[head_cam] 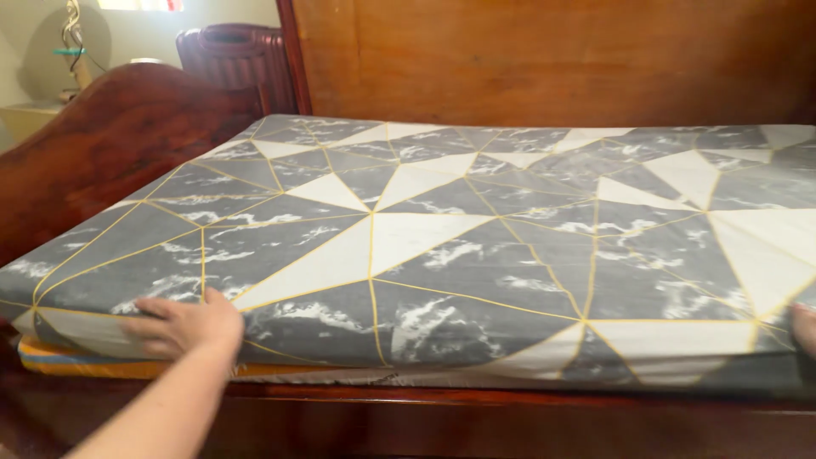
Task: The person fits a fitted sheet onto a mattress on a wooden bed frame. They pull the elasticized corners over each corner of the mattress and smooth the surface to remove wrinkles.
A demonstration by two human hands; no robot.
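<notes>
Hands at the near edge of a patterned sheet on a bed

The sheet (476, 246), grey and white triangles with yellow lines, lies spread nearly flat over the mattress (76, 364), whose orange and blue edge shows bare at the near left corner. The left hand (183, 325) rests palm down on that corner, fingers (140, 327) spread flat and gripping nothing. The right hand (804, 327) just peeks in at the frame's far right edge; I cannot tell if it is open or closed on the cloth. With the left corner untucked, a pull from the right could drag the sheet sideways and bare more mattress. A flat palm could also slide and ruck wrinkles along the near edge by the wooden frame (510, 408).
</notes>
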